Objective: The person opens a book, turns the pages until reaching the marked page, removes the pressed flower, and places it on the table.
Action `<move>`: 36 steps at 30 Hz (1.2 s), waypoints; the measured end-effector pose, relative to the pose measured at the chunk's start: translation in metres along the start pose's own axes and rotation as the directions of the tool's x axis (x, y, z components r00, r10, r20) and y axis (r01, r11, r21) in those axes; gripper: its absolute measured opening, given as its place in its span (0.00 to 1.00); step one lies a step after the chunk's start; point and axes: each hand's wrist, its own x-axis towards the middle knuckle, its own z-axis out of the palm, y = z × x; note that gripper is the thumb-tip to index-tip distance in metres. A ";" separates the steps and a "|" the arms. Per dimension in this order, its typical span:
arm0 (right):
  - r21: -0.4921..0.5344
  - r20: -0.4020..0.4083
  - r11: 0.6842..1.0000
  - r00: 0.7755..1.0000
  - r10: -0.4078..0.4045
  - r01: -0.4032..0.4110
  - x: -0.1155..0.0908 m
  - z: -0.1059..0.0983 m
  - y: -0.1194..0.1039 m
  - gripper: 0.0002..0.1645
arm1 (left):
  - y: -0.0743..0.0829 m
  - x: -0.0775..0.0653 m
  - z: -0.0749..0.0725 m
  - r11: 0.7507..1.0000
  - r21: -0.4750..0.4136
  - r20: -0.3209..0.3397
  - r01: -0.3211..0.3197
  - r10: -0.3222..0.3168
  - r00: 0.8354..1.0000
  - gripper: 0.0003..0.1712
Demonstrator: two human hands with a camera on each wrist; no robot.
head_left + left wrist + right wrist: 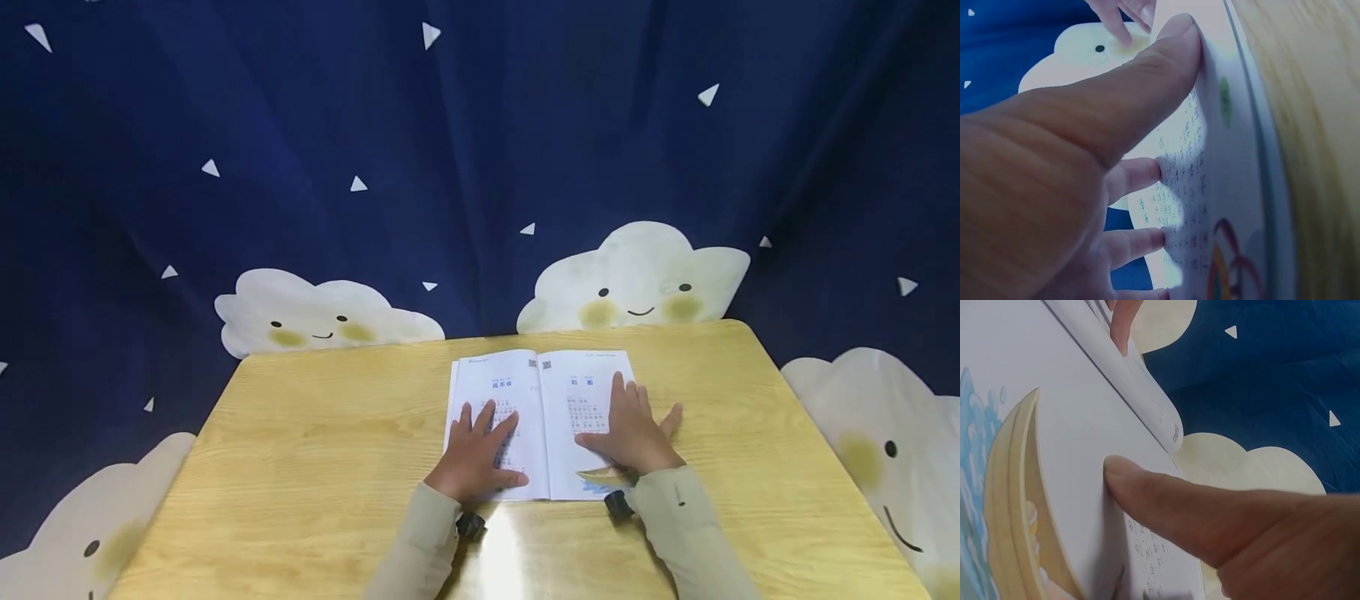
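Note:
An open book (558, 400) lies flat on the wooden table, its two white pages printed with short lines of text. On the left page rests my left hand (476, 457), fingers spread and thumb toward the fold. My right hand (636, 429) lies on the outer part of the right page with its fingers spread. In the right wrist view, the right thumb (1147, 487) touches the page beside a drawn boat (1013, 506) and blue water. The left wrist view shows the left thumb (1147, 81) and fingertips against the printed page (1191, 162).
The wooden table (322, 433) extends to both sides of the book. Behind it hangs a dark blue curtain (300, 108) with white triangles and smiling clouds. A small black device (471, 526) sits at the left wrist, and another black device (618, 506) at the right.

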 end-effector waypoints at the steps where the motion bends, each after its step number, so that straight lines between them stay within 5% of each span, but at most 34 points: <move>1: -0.002 -0.006 1.000 1.000 0.000 0.000 0.001 -0.001 -0.001 0.77 | 0.000 0.001 -0.001 1.000 0.001 -0.004 -0.003 0.003 1.000 0.53; 13: 0.025 0.029 1.000 1.000 0.006 -0.007 0.000 0.010 -0.012 0.77 | -0.012 -0.010 -0.003 1.000 -0.003 -0.039 -0.022 0.022 0.999 0.52; 36: 0.054 0.015 0.998 1.000 0.022 -0.023 -0.003 -0.008 -0.008 0.75 | -0.004 0.000 -0.004 0.999 0.000 -0.026 -0.037 0.037 0.999 0.52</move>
